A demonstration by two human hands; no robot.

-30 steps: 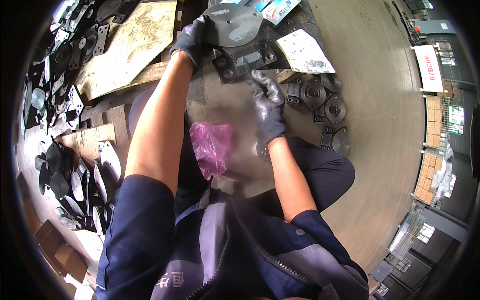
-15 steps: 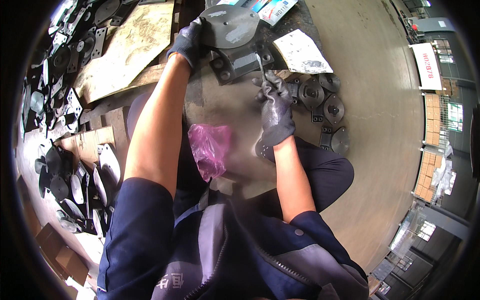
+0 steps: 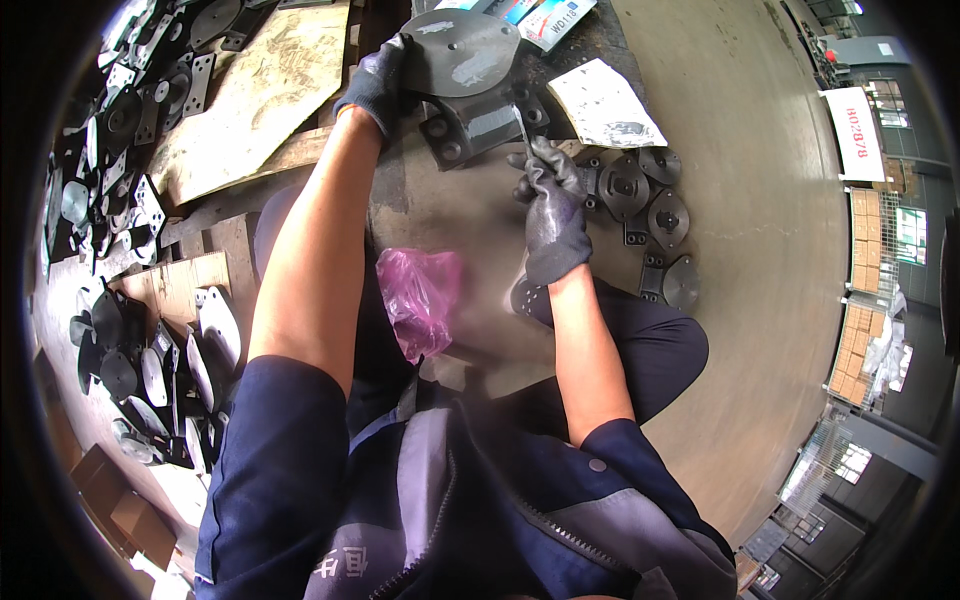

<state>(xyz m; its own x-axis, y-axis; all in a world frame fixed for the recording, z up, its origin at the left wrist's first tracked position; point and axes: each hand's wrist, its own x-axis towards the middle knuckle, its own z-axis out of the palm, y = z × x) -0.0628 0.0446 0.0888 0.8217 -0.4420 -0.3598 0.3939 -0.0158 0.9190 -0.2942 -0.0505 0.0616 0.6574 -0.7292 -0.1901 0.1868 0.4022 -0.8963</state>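
Observation:
My left hand (image 3: 376, 88), in a dark grey glove, grips the left edge of a dark metal part. This metal bracket (image 3: 458, 58) has a round disc with pale grey smears and a block with bolt holes below it. In my gloved right hand (image 3: 556, 212), the fingers are closed on a thin metal scraper (image 3: 522, 126), its tip at the right end of the block's smooth grey face. Just right of the bracket lies a white sheet (image 3: 604, 98) with dark grey smears. The fingertips of my left hand are partly hidden behind the disc.
Several similar metal brackets (image 3: 668, 218) lie on the floor at right. At left, many more metal parts (image 3: 120, 370) are heaped beside a wooden board (image 3: 262, 90). A pink plastic bag (image 3: 420, 300) lies between my legs; small printed boxes (image 3: 556, 20) sit at the far edge.
My right hand has shifted slightly to the right with the scraper, which stays close to the block. My left hand and the bracket have not visibly moved.

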